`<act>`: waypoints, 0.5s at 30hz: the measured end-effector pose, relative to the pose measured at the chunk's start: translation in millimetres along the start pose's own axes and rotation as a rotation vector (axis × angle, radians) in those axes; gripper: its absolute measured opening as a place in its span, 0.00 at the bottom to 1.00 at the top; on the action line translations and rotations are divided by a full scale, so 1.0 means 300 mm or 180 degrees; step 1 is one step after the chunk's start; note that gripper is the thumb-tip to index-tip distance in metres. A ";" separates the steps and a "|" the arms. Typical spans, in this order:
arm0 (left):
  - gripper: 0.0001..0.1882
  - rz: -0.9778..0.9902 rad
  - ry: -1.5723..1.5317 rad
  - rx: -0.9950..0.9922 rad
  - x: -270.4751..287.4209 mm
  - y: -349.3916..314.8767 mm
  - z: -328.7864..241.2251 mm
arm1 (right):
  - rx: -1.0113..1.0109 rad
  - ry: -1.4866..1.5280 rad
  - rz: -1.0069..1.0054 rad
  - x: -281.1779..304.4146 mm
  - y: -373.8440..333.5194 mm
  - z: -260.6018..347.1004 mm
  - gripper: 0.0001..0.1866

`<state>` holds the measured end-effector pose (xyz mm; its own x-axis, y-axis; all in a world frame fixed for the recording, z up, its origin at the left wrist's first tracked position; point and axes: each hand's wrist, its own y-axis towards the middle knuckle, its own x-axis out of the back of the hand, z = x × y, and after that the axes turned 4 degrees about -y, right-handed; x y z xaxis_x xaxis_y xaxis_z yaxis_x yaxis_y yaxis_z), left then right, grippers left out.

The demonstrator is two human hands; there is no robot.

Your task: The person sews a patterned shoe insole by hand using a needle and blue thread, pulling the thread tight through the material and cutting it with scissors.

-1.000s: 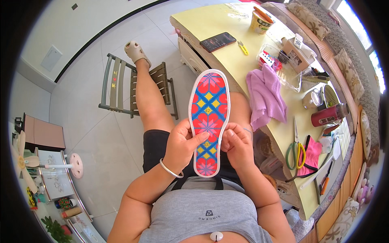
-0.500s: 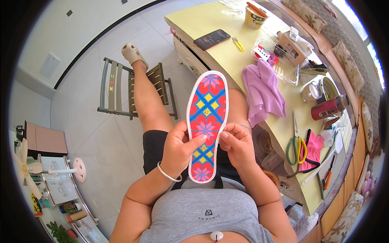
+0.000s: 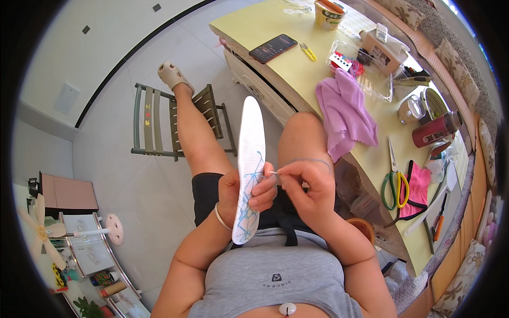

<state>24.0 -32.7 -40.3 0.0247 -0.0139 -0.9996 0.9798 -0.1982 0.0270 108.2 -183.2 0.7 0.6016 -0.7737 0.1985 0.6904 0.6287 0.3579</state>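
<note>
My left hand (image 3: 229, 195) grips an embroidered insole (image 3: 251, 130) upright over my lap. Its white underside faces me at a slant, crossed by blue stitch lines along the lower half. The thumb is behind it and the fingers curl round its right edge. Just right of the insole, my right hand (image 3: 310, 185) pinches a thin pale needle (image 3: 273, 172) close to the left fingertips; part of it is hidden by the fingers. Blue thread (image 3: 318, 160) loops from the right hand across my bare thigh.
On the yellow table (image 3: 297, 79) to the right lie a phone (image 3: 273, 49), yellow snips (image 3: 308, 52), a purple cloth (image 3: 345, 114), scissors (image 3: 393, 185), a pink cloth (image 3: 416, 191) and a dark red flask (image 3: 436, 130). A folding chair (image 3: 155, 121) stands ahead, a fan (image 3: 46, 231) at left.
The insole has turned from its red, blue and yellow patterned face to its white underside. My right hand has come off its edge and now holds the needle, with the thread showing.
</note>
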 end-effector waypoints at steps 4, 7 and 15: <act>0.19 -0.0196 -0.0050 -0.0123 -0.015 -0.005 0.032 | 0.0691 -0.0529 -0.0024 -0.047 0.017 0.011 0.03; 0.19 -0.0524 0.0224 -0.0248 -0.022 -0.012 0.035 | 0.0858 -0.0695 -0.0126 -0.073 0.022 -0.002 0.06; 0.19 -0.0321 0.0351 -0.0179 -0.004 -0.010 0.025 | 0.0897 -0.0639 -0.0144 -0.083 0.018 0.000 0.06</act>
<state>19.6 -39.5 -39.1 -0.0557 0.1114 -0.9922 0.9879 -0.1379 -0.0709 97.0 -160.5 -2.1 0.4625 -0.8179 0.3422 0.5598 0.5687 0.6027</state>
